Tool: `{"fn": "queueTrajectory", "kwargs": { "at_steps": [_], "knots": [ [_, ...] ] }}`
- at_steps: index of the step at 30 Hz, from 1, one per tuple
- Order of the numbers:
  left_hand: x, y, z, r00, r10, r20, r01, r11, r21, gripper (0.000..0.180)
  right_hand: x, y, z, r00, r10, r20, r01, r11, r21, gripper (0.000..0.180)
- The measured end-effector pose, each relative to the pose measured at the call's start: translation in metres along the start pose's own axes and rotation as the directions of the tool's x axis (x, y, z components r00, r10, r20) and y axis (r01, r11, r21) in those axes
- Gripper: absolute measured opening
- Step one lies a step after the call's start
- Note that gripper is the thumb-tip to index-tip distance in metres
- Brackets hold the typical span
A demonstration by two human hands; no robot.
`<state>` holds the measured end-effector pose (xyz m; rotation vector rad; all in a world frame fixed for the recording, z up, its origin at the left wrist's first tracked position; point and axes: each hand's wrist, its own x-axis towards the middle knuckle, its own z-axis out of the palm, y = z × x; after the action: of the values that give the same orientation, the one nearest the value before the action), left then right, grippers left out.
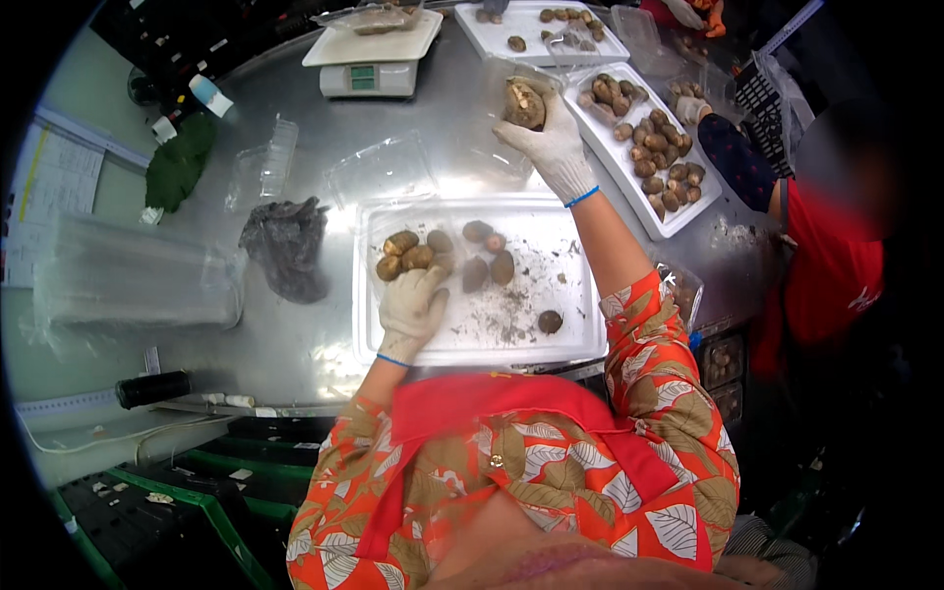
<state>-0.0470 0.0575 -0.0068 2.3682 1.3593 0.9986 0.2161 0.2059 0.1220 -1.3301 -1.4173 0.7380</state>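
My left hand (413,305), in a white knit glove, is over the left part of a white tray (575,339). Its fingers curl at the near side of several brown taros (401,243), which appear to sit in a clear plastic box. My right hand (551,143), also gloved, is raised beyond the tray's far edge. It grips a clear plastic box (499,88) with a taro (524,103) showing inside. Between these, several loose taros (501,266) lie on the tray among crumbs of soil. One dark taro (550,322) sits apart at the right.
A scale (369,81) stands at the far left, near empty clear boxes (379,167). A dark crumpled bag (285,246) and stacked clear plastic (143,275) lie left. Another white tray (657,221) of taros is at right, where a co-worker's gloved hand (692,109) reaches in.
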Motion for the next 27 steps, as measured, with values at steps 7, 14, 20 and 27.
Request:
{"fn": "queueTrajectory", "kwargs": {
  "at_steps": [7, 14, 20, 27],
  "knots": [
    [-0.005, -0.003, -0.003, 1.000, 0.023, 0.008, -0.022, 0.998, -0.058, 0.036, -0.074, 0.007, 0.001, 0.932, 0.173, 0.319, -0.352, 0.641, 0.682, 0.071],
    [-0.007, -0.006, -0.001, 0.996, -0.017, 0.084, 0.017, 1.000, 0.005, 0.029, -0.151, 0.034, 0.028, 0.759, 0.474, 0.446, -0.599, 0.243, 0.763, 0.035],
    [-0.006, -0.005, -0.004, 0.997, -0.010, 0.074, 0.011, 1.000, -0.007, 0.026, -0.164, 0.060, 0.026, 0.686, 0.532, 0.496, -0.693, 0.273, 0.667, 0.046],
    [-0.005, -0.002, -0.003, 1.000, 0.003, 0.013, -0.003, 0.999, -0.035, 0.028, -0.158, 0.056, 0.012, 0.606, 0.651, 0.456, -0.624, 0.033, 0.781, 0.062]
  ]
}}
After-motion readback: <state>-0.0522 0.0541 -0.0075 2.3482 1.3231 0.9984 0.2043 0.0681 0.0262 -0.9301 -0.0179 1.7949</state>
